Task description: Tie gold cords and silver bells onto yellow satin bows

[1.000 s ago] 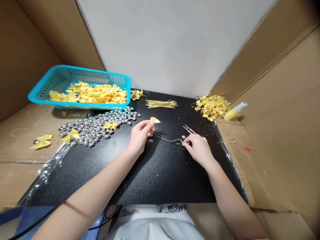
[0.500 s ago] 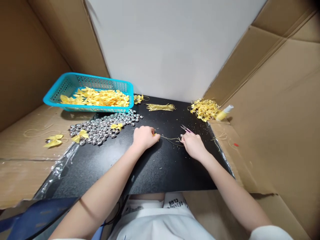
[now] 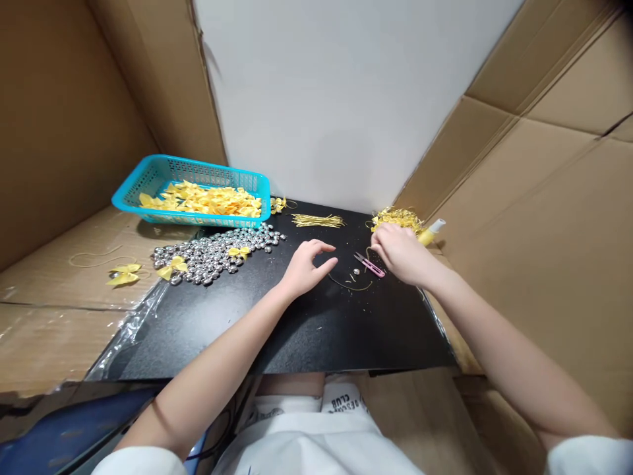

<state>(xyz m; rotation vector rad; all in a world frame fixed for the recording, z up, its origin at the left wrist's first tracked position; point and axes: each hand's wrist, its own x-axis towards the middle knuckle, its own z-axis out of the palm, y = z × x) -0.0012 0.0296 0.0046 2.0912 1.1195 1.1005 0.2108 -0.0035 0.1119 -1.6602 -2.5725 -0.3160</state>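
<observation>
My left hand [image 3: 307,269] hovers over the black table, thumb and fingers apart with nothing between them. At the right, my right hand [image 3: 399,252] is closed in front of the pile of yellow bows with gold cords [image 3: 395,218]. A thin gold cord [image 3: 367,254] trails down from its fingertips; whatever else is inside that hand is hidden. Just left of it lie pink-handled thread snips [image 3: 374,267], blades pointing up and left. One silver bead [image 3: 357,271] rests beside the snips among small clippings. A loose cord [image 3: 350,288] curves across the tabletop between my hands.
A turquoise basket [image 3: 192,216] of yellow bows stands back left, with many silver beads [image 3: 208,254] in front. Behind my hands lies a bundle of gold cords [image 3: 317,220]. A yellow bottle with a white cap [image 3: 431,232] stands right. Cardboard walls flank the table.
My left hand has opened and let go of the cord. My right hand has moved right and away from me, to the bow pile, uncovering the snips and bead. The view has shifted slightly.
</observation>
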